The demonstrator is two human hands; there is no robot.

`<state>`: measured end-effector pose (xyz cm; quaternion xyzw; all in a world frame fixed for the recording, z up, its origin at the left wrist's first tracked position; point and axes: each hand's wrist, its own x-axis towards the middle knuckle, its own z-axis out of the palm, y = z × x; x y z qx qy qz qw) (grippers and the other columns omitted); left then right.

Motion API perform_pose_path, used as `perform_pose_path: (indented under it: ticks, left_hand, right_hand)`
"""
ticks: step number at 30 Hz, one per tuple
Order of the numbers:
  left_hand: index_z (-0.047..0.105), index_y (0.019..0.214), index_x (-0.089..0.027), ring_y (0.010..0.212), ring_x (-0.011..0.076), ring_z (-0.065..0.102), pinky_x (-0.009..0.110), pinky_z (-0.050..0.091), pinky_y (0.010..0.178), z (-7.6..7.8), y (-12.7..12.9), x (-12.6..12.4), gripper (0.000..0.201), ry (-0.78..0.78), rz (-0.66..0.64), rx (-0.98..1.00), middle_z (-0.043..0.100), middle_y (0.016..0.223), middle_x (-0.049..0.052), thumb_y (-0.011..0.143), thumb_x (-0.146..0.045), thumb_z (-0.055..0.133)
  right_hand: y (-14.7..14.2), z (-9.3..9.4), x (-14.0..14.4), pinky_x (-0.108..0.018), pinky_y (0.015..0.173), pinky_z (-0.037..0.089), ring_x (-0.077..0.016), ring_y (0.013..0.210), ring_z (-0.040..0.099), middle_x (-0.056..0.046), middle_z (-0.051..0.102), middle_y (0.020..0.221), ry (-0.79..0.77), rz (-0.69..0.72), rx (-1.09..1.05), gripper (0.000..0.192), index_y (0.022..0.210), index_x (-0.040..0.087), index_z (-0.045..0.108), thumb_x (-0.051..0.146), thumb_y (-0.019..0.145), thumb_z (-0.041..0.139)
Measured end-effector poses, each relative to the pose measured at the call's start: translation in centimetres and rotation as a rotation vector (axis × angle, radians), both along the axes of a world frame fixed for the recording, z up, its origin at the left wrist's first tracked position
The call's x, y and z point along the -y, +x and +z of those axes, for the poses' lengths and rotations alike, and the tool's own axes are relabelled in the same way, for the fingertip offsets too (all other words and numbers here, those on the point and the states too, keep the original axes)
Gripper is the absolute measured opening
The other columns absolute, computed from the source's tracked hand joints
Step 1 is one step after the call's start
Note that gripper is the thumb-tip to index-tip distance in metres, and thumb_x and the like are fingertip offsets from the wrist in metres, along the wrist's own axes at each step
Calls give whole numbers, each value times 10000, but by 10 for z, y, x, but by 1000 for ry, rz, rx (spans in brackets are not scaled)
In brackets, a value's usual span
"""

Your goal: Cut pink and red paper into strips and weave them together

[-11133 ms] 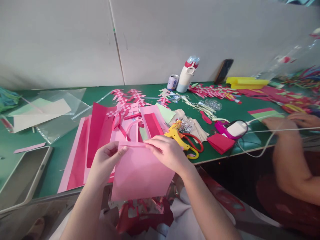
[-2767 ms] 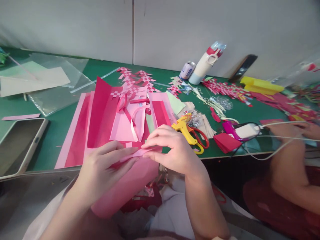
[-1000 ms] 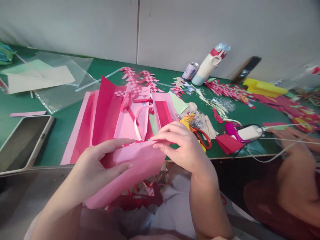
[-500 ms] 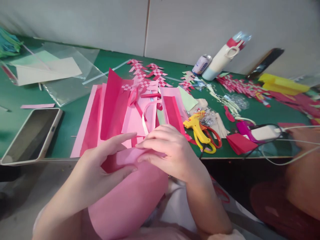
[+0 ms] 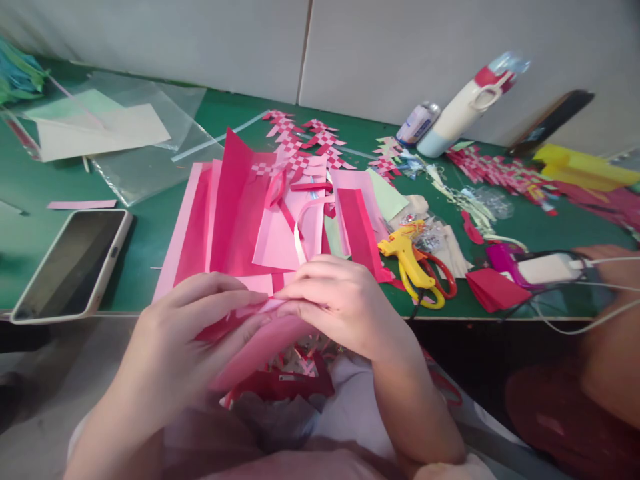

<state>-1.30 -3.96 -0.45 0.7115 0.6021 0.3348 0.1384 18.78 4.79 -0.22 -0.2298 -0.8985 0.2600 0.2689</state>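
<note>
Low in the middle of the frame, both hands meet on a pink sheet (image 5: 260, 337) held just off the near edge of the table (image 5: 150, 233), above the lap. The left hand (image 5: 185, 333) is closed on the sheet's left part, fingers curled over the top and thumb beneath; the right hand (image 5: 335, 300) pinches its upper edge with fingertips pressed together, touching the left fingertips. The fold looks to be in hand and not finished: the sheet is bent over on itself and bulges into a loose curve, with no flat crease showing yet, so pressing it sharp seems left to do. It is plain light pink, thin and limp, its lower part hidden by the hands. Above the hands lies a pile of pink and red sheets (image 5: 240, 213) with loose strips; woven checker pieces (image 5: 300, 137) lie further up. A phone (image 5: 70, 263) sits at middle left, scissors (image 5: 420, 270) just right of the hands, a bottle (image 5: 465, 107) at upper right. Another person's arm (image 5: 610, 333) shows blurred at the right edge
</note>
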Motion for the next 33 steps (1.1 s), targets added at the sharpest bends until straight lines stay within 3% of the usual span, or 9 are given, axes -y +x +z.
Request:
perform_pose_path:
  ticks: [8, 18, 26, 33]
  left_hand:
    - [657, 883, -245, 759, 126, 629, 250, 506, 704, -9, -1, -2, 75, 45, -17, -35, 666, 871, -7, 810, -235, 646]
    - [671, 795, -265, 702, 134, 645, 252, 514, 646, -1, -13, -2, 48, -38, -1, -5, 698, 816, -28, 796, -306, 646]
    - [680, 816, -263, 697, 124, 656, 228, 528, 639, -5, -6, -5, 63, -47, -62, 35, 706, 796, -27, 817, -273, 618]
    - [702, 877, -292, 722, 136, 679, 214, 542, 646, 1, -9, -3, 143, -135, 23, 111, 735, 856, -39, 754, -365, 693]
  right_hand:
    - [-3, -3, -1, -268, 710, 447, -134, 776, 576, -35, 682, 811, -1, 16, 21, 193, 832, 164, 709, 260, 910, 560]
    - [9, 0, -6, -284, 725, 450, -140, 770, 579, -20, 689, 786, -52, -12, -26, 146, 784, 174, 690, 214, 883, 591]
    - [2, 2, -2, -303, 765, 457, -155, 824, 578, -45, 690, 850, 2, 9, 24, 162, 867, 179, 704, 254, 902, 564]
    - [5, 1, -2, -288, 728, 452, -148, 793, 579, -39, 682, 795, -33, 6, 10, 162, 817, 159, 693, 217, 900, 567]
